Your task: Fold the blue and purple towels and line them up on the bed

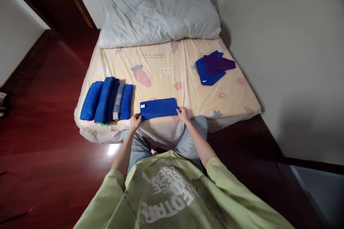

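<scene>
A folded blue cloth (159,109) is lying flat at the centre of the frame, near the front edge of the bed (161,87); it is spanning the space between the two grips, mostly above them in the frame; the left hand (135,121) is pinching its lower-left corner in a narrow grip; the right hand (183,114) is pinching its lower-right corner likewise; a white tag (142,106) is showing at its left end; a row of folded cloths (107,100) is resting left of centre; right of centre, a purple cloth (219,64) is overlapping a loose blue piece (212,79).
</scene>
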Demonstrator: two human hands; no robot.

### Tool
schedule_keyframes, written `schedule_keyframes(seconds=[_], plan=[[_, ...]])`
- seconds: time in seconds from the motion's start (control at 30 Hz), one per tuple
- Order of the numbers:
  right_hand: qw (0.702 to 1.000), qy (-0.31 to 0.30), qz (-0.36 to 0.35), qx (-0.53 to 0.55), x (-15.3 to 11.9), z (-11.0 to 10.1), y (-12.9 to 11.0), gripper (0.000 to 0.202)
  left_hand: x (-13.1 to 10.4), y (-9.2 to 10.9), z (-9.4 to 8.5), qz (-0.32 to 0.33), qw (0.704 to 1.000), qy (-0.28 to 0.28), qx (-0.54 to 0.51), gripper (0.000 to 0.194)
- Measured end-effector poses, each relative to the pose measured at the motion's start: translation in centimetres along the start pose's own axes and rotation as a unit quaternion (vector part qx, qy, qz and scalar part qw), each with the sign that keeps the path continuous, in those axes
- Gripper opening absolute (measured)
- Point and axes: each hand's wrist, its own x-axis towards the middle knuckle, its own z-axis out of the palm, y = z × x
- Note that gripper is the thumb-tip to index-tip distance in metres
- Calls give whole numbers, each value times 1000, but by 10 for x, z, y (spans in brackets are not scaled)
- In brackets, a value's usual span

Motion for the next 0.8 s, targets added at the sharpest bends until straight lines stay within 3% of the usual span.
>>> schedule_keyframes(seconds=[0.5,0.8], plan=[[998,38,3,55,-3,-2,-3,14,-2,8,-7,-22,998,-40,31,17],[997,46,34,48,-10,-8,-20,10,-1,5,5,-8,1000,7,29,14]])
